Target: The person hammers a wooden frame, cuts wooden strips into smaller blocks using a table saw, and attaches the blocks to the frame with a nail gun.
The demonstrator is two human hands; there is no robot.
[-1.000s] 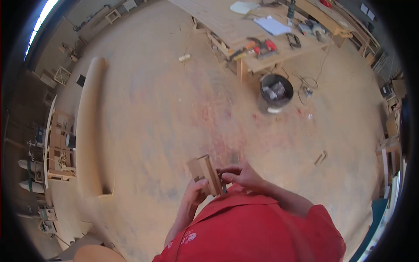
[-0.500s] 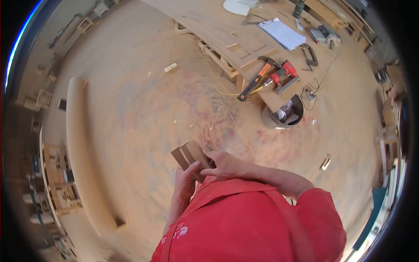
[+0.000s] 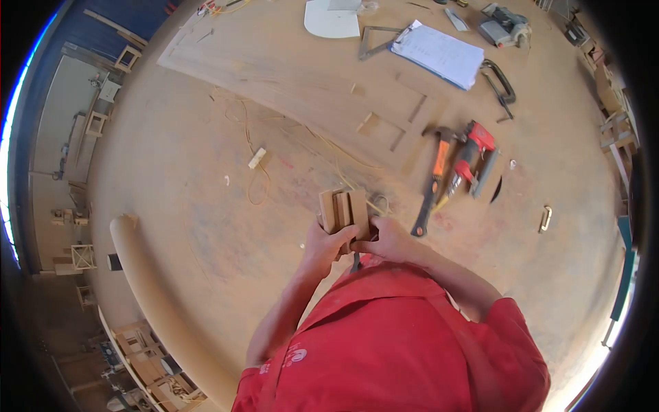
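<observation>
A small bundle of short wooden pieces (image 3: 353, 211) is held upright in front of my apron, between both hands. My left hand (image 3: 325, 246) is closed around its left side, the thumb lying across the front. My right hand (image 3: 392, 242) grips its lower right side, with some fingers hidden behind the wood. Just ahead and to the right, a claw hammer (image 3: 437, 180) with an orange and black handle lies at the workbench edge. Beside the hammer rests a red nail gun (image 3: 473, 152).
A panelled wooden board (image 3: 309, 103) spans the bench. Beyond it are a clipboard with papers (image 3: 439, 53), a C-clamp (image 3: 501, 89), a metal square (image 3: 371, 49) and a power tool (image 3: 506, 29). A long tan roll (image 3: 147, 275) lies on the floor at left, near a power strip (image 3: 257, 158).
The bench with its tools has come nearer in the view. Both hands and the wooden pieces sit higher and further right, and the pieces stand more upright. The bucket is no longer visible.
</observation>
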